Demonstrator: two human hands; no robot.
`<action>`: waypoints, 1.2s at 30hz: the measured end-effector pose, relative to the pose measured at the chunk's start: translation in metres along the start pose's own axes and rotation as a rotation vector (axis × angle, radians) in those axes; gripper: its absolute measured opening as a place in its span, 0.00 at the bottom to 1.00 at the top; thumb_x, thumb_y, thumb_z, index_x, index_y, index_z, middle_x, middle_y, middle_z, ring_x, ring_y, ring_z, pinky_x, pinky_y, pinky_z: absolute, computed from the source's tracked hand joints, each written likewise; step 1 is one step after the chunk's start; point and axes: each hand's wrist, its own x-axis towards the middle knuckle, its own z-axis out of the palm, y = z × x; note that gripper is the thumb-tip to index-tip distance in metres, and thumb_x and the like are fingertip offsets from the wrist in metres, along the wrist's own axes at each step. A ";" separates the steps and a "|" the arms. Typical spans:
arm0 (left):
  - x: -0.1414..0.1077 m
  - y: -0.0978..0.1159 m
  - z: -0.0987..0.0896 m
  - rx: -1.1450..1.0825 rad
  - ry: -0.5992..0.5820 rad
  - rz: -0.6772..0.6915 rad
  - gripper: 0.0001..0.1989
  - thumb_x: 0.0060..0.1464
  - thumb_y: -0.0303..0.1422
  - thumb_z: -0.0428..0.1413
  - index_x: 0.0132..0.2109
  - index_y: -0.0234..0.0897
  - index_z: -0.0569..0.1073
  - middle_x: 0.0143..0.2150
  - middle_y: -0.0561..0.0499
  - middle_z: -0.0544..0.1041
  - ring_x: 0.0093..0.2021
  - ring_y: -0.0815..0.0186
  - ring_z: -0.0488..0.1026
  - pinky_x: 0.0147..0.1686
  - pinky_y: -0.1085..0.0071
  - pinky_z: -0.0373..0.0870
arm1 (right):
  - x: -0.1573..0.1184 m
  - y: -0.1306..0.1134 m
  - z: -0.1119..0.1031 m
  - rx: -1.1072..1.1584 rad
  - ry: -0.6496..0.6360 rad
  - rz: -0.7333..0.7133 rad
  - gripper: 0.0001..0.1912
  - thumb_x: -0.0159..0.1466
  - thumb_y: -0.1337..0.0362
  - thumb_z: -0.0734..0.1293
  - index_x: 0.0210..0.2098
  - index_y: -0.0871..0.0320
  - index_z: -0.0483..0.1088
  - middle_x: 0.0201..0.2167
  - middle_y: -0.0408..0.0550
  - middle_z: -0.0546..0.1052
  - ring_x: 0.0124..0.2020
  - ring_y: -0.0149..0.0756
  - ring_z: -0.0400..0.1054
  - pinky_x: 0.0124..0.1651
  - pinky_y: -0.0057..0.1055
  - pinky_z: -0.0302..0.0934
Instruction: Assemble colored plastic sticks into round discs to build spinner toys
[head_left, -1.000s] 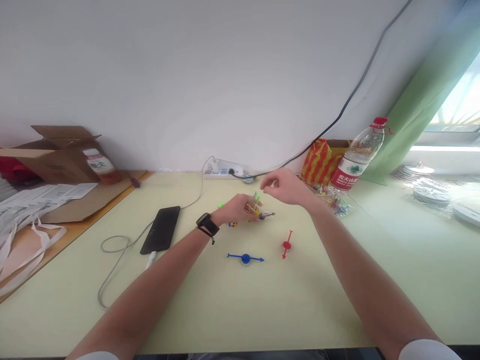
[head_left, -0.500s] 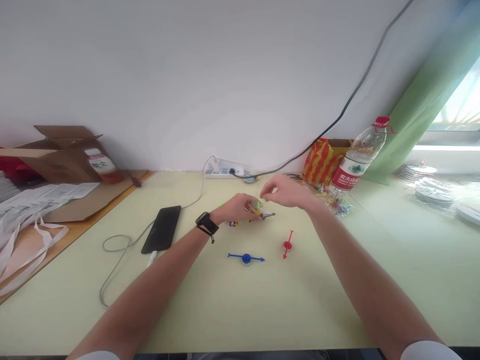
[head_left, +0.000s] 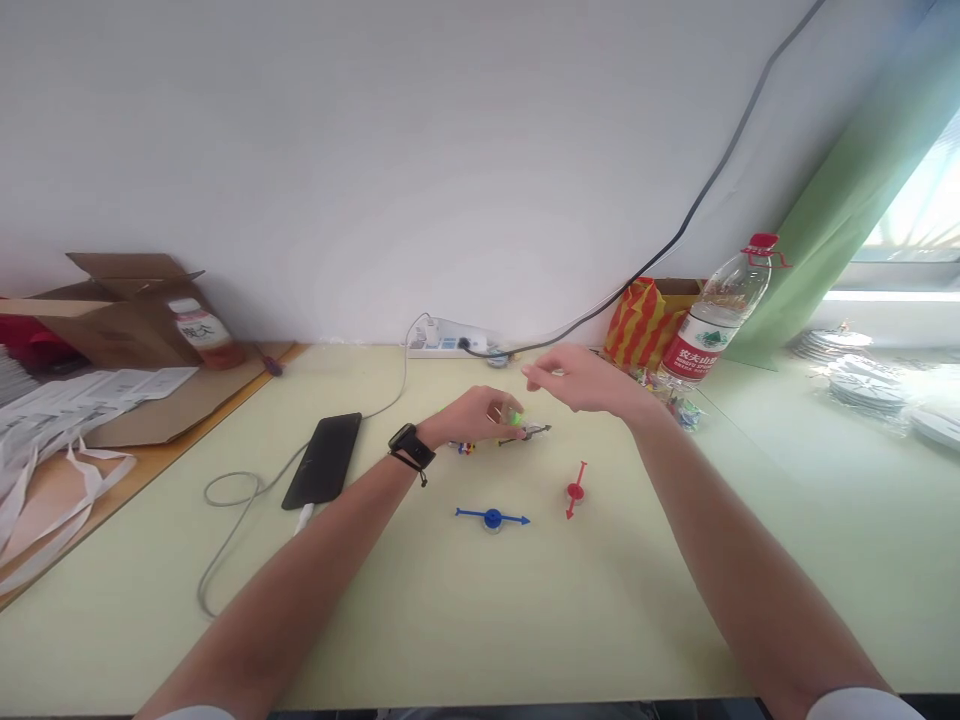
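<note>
Can see reddish liquid in a capped bottle by an open cardboard box, plus a slim blue arrow and red arrow, round-hubbed, on the smooth tabletop. Gripping a green piece in the curled left hand, just beside a grey arrow. Holding the right hand near, half-curled; cannot tell if pinching anything

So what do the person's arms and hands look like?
The left hand is gloveless, with a black wristwatch and thin dark cord at its wrist; the right hand is gloveless, its wrist bare. White sleeve ends show low on both sides.
</note>
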 end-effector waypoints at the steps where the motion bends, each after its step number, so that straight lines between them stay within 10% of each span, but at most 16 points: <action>1: 0.000 0.000 -0.001 0.000 -0.006 0.002 0.28 0.49 0.50 0.68 0.50 0.35 0.82 0.32 0.49 0.79 0.31 0.65 0.74 0.29 0.71 0.67 | -0.002 0.000 -0.002 0.025 -0.040 -0.011 0.25 0.71 0.43 0.61 0.34 0.55 0.79 0.24 0.47 0.75 0.21 0.34 0.67 0.25 0.31 0.58; 12: 0.002 -0.004 -0.008 -0.068 -0.078 0.056 0.19 0.53 0.46 0.67 0.45 0.36 0.82 0.38 0.45 0.83 0.37 0.61 0.79 0.36 0.70 0.71 | -0.001 0.005 0.004 -0.024 -0.306 0.053 0.31 0.64 0.32 0.63 0.33 0.55 0.76 0.23 0.47 0.76 0.21 0.38 0.71 0.28 0.34 0.62; 20: 0.001 -0.010 -0.014 0.008 0.007 0.016 0.23 0.52 0.49 0.66 0.47 0.37 0.82 0.32 0.48 0.81 0.31 0.64 0.76 0.32 0.71 0.70 | -0.015 0.014 -0.029 0.036 -0.083 -0.143 0.09 0.64 0.55 0.69 0.36 0.53 0.76 0.35 0.45 0.80 0.26 0.34 0.74 0.28 0.29 0.63; 30: 0.001 -0.019 -0.020 -0.013 -0.042 -0.004 0.28 0.48 0.47 0.69 0.52 0.34 0.80 0.39 0.43 0.84 0.38 0.59 0.82 0.39 0.68 0.76 | 0.015 0.080 0.004 0.102 -0.859 0.260 0.27 0.42 0.56 0.82 0.40 0.60 0.81 0.34 0.49 0.83 0.36 0.40 0.80 0.40 0.30 0.73; 36: 0.003 -0.024 -0.022 -0.025 -0.039 -0.024 0.28 0.48 0.47 0.70 0.52 0.35 0.80 0.44 0.41 0.85 0.42 0.57 0.83 0.41 0.67 0.78 | 0.031 0.091 0.026 0.159 -1.016 0.191 0.29 0.41 0.54 0.84 0.38 0.64 0.81 0.33 0.50 0.84 0.37 0.40 0.79 0.45 0.31 0.74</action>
